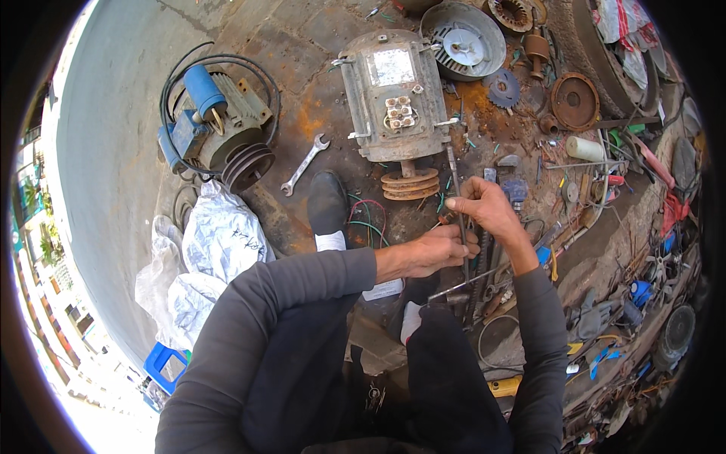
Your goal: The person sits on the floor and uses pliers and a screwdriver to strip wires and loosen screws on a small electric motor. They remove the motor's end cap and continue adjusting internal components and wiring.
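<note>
A long thin metal rod (453, 165) stands out beyond my hands, its far end close to the lower right corner of a grey electric motor (363, 83). My right hand (490, 209) is closed on this rod, thumb pressed along it. Just below, my left hand (435, 250) has its fingers curled at the same rod; what else they may grip is hidden. The motor lies with its terminal block (400, 112) facing up and a rusty grooved pulley (411, 184) on its shaft toward me. Red and green wires (368, 225) lie left of my hands.
An open-end wrench (305, 164) lies between the motor and a second motor (227, 136) with a blue cylinder and black cable. Silvery plastic bags (219, 227) sit at left. A round motor cover (463, 41), a rusty ring flange (575, 102) and heaped scrap (643, 295) occupy the right side.
</note>
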A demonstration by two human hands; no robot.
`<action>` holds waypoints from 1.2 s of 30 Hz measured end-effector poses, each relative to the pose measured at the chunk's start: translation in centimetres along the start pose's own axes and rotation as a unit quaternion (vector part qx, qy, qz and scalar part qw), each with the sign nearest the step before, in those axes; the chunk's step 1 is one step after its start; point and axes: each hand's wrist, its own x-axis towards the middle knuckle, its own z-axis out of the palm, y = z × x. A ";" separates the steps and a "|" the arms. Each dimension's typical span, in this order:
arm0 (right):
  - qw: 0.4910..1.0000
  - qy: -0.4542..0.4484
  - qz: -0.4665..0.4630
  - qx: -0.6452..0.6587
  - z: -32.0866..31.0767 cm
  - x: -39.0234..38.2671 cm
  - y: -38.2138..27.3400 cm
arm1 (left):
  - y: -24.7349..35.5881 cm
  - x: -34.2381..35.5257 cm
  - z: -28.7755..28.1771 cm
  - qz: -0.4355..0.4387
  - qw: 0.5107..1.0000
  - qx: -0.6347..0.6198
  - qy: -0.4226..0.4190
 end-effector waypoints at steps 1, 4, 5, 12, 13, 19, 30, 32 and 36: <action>1.000 0.006 -0.009 -0.024 0.0 0.2 0.2 | 0.1 0.0 0.0 0.001 1.000 0.000 0.000; 0.999 0.032 -0.010 0.009 0.1 0.9 0.2 | 0.2 -0.1 0.1 -0.001 1.000 0.012 0.020; 0.997 0.060 -0.031 0.033 0.1 1.3 -0.3 | 0.1 0.0 0.1 0.000 1.000 0.011 0.022; 0.973 0.182 -0.132 0.062 1.5 5.1 -2.6 | -0.1 0.4 0.2 -0.010 1.000 0.009 0.022; 0.973 0.180 -0.133 0.065 1.7 5.4 -2.7 | -0.3 0.5 0.1 -0.011 1.000 0.009 0.028; 0.971 0.197 -0.138 -0.005 1.3 4.3 -2.6 | -1.5 0.9 0.5 -0.033 0.998 0.046 0.006; 0.947 0.250 -0.197 0.043 2.8 -2.3 -9.3 | -0.7 -0.3 -1.5 0.185 0.894 0.397 0.097; 0.903 0.320 -0.280 -0.066 3.5 -3.3 -10.9 | -0.3 -1.1 -1.5 0.172 0.883 0.428 0.087; 0.931 0.239 -0.276 0.027 7.0 -4.8 -14.8 | -2.2 -1.0 -2.7 0.240 0.875 0.419 0.030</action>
